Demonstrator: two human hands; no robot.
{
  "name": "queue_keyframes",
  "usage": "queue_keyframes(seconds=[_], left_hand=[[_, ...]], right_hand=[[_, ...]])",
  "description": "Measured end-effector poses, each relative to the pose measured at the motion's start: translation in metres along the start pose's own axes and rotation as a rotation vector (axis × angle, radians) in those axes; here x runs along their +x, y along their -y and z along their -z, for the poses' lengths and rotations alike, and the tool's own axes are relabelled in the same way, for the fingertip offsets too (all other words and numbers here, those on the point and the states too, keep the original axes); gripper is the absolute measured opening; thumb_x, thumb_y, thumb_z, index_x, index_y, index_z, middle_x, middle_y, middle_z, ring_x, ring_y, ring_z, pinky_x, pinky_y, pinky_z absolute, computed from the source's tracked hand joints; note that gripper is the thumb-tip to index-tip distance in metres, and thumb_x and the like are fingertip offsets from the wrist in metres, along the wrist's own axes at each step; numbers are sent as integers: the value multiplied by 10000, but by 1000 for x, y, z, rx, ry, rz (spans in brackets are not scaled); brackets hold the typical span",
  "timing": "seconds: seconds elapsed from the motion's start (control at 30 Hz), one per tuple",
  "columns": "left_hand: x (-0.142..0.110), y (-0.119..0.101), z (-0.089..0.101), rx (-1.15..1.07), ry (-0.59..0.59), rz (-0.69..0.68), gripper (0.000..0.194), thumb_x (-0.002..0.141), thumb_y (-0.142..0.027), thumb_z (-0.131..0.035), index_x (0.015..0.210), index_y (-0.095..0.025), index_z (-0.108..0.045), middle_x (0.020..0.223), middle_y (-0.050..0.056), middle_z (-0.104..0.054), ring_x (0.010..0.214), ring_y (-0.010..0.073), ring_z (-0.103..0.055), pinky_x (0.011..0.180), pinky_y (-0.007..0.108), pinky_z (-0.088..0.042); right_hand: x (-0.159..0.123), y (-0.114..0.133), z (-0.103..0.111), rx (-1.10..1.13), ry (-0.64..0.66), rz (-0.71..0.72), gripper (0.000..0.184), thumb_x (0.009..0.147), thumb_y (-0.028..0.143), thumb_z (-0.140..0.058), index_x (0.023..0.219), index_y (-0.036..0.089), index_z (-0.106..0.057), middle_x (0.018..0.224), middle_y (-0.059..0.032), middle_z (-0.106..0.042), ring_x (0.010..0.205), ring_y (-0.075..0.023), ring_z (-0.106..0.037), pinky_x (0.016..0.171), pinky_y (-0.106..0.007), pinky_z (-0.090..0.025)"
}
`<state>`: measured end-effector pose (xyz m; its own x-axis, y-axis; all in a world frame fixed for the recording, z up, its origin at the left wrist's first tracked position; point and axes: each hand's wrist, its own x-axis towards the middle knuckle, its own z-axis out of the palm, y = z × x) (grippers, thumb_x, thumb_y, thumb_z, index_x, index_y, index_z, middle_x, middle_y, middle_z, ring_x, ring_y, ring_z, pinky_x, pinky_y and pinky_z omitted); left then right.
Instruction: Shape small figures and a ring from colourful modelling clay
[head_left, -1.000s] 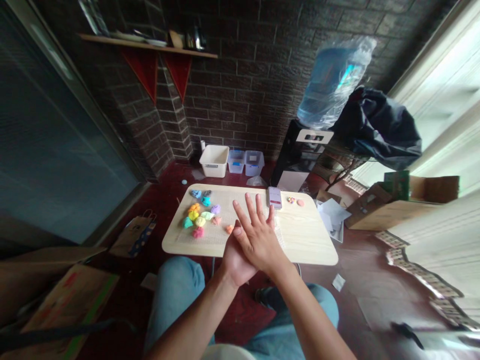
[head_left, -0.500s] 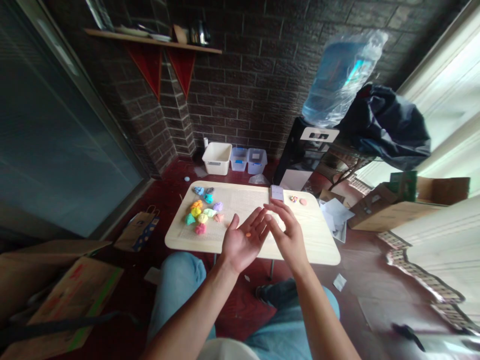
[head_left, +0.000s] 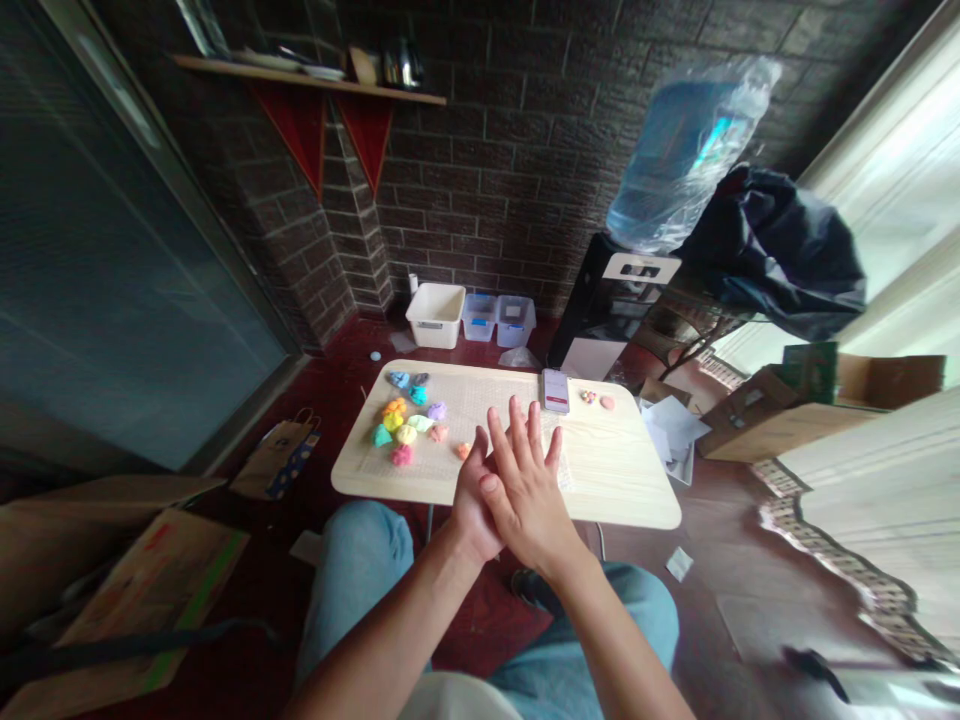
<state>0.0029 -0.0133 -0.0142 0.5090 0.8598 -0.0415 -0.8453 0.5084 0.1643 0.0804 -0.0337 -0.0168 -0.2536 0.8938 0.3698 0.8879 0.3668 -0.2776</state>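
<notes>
Fingers (head_left: pixel 516 430) spread apart, 2 palms pressed flat together above the wooden board (head_left: pixel 622 490), left hand (head_left: pixel 474 497) behind right hand (head_left: pixel 525 490). Anything between them hidden. Judged step: palm-rolling clay; parting palms needed to check. Orange clay blob (head_left: pixel 463 451) just beside. Phone-like device (head_left: pixel 556 390): no legible writing.
</notes>
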Motion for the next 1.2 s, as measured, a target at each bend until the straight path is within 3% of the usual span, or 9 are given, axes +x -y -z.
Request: queue_keyframes(seconds=[0.1,0.27,0.4,0.6,0.77,0.9,1.07,1.2], left_hand=[[-1,-1,-1,32,23,29,554,965,-543,-265,1426,-298,-451,1511,-7,-437,1466,243,-241,1199,480,-149],[-4,-3,1,76,48,35,548,958,-554,-291,1388,-291,-505,1535,-20,-400,1480,244,-190,1205,428,-139],[-4,-1,5,97,61,87,572,944,-579,-302,1413,-297,-470,1557,-16,-359,1484,265,-166,1203,466,-133],[-3,11,6,104,-22,-148,523,948,-574,-259,1423,-420,-416,1574,-95,-307,1498,238,-90,1196,454,-139],[-4,8,10,122,11,51,559,950,-566,-262,1450,-356,-399,1581,-47,-301,1499,247,-67,1199,452,-81],[-4,8,15,175,-35,-115,542,938,-596,-236,1427,-431,-399,1579,-92,-297,1502,227,-33,1196,464,-74],[-6,4,13,175,7,104,581,932,-597,-295,1418,-322,-455,1566,-20,-340,1492,256,-129,1199,447,-109],[-6,3,14,162,-52,19,556,928,-608,-289,1395,-368,-471,1561,-44,-348,1493,253,-127,1188,466,-140]], right_hand=[[-1,2,3,-20,-6,-4,628,994,425,-282,1548,238,-53,1631,-111,-25,1488,-341,71,1127,-667,-65],[0,2,9,-27,10,19,645,986,450,-294,1549,239,-62,1633,-100,14,1485,-352,82,1131,-662,-54],[0,2,9,-56,-14,-24,620,996,415,-269,1549,228,-61,1634,-98,-7,1489,-337,78,1136,-652,-56],[2,10,6,-67,10,73,710,967,518,-325,1548,216,-50,1631,-108,-30,1487,-367,52,1135,-661,-48],[4,7,2,-86,19,16,658,983,473,-313,1546,220,-84,1629,-116,-62,1488,-370,40,1121,-679,-55],[3,6,-1,-65,22,63,685,968,505,-343,1546,250,-79,1633,-109,-40,1483,-384,52,1119,-679,-47],[4,5,-1,-62,23,-20,633,988,459,-301,1546,250,-89,1633,-107,-41,1485,-372,58,1114,-688,-56],[3,4,0,-40,45,24,657,976,481,-334,1546,268,-84,1633,-100,-29,1482,-381,59,1110,-697,-54]])
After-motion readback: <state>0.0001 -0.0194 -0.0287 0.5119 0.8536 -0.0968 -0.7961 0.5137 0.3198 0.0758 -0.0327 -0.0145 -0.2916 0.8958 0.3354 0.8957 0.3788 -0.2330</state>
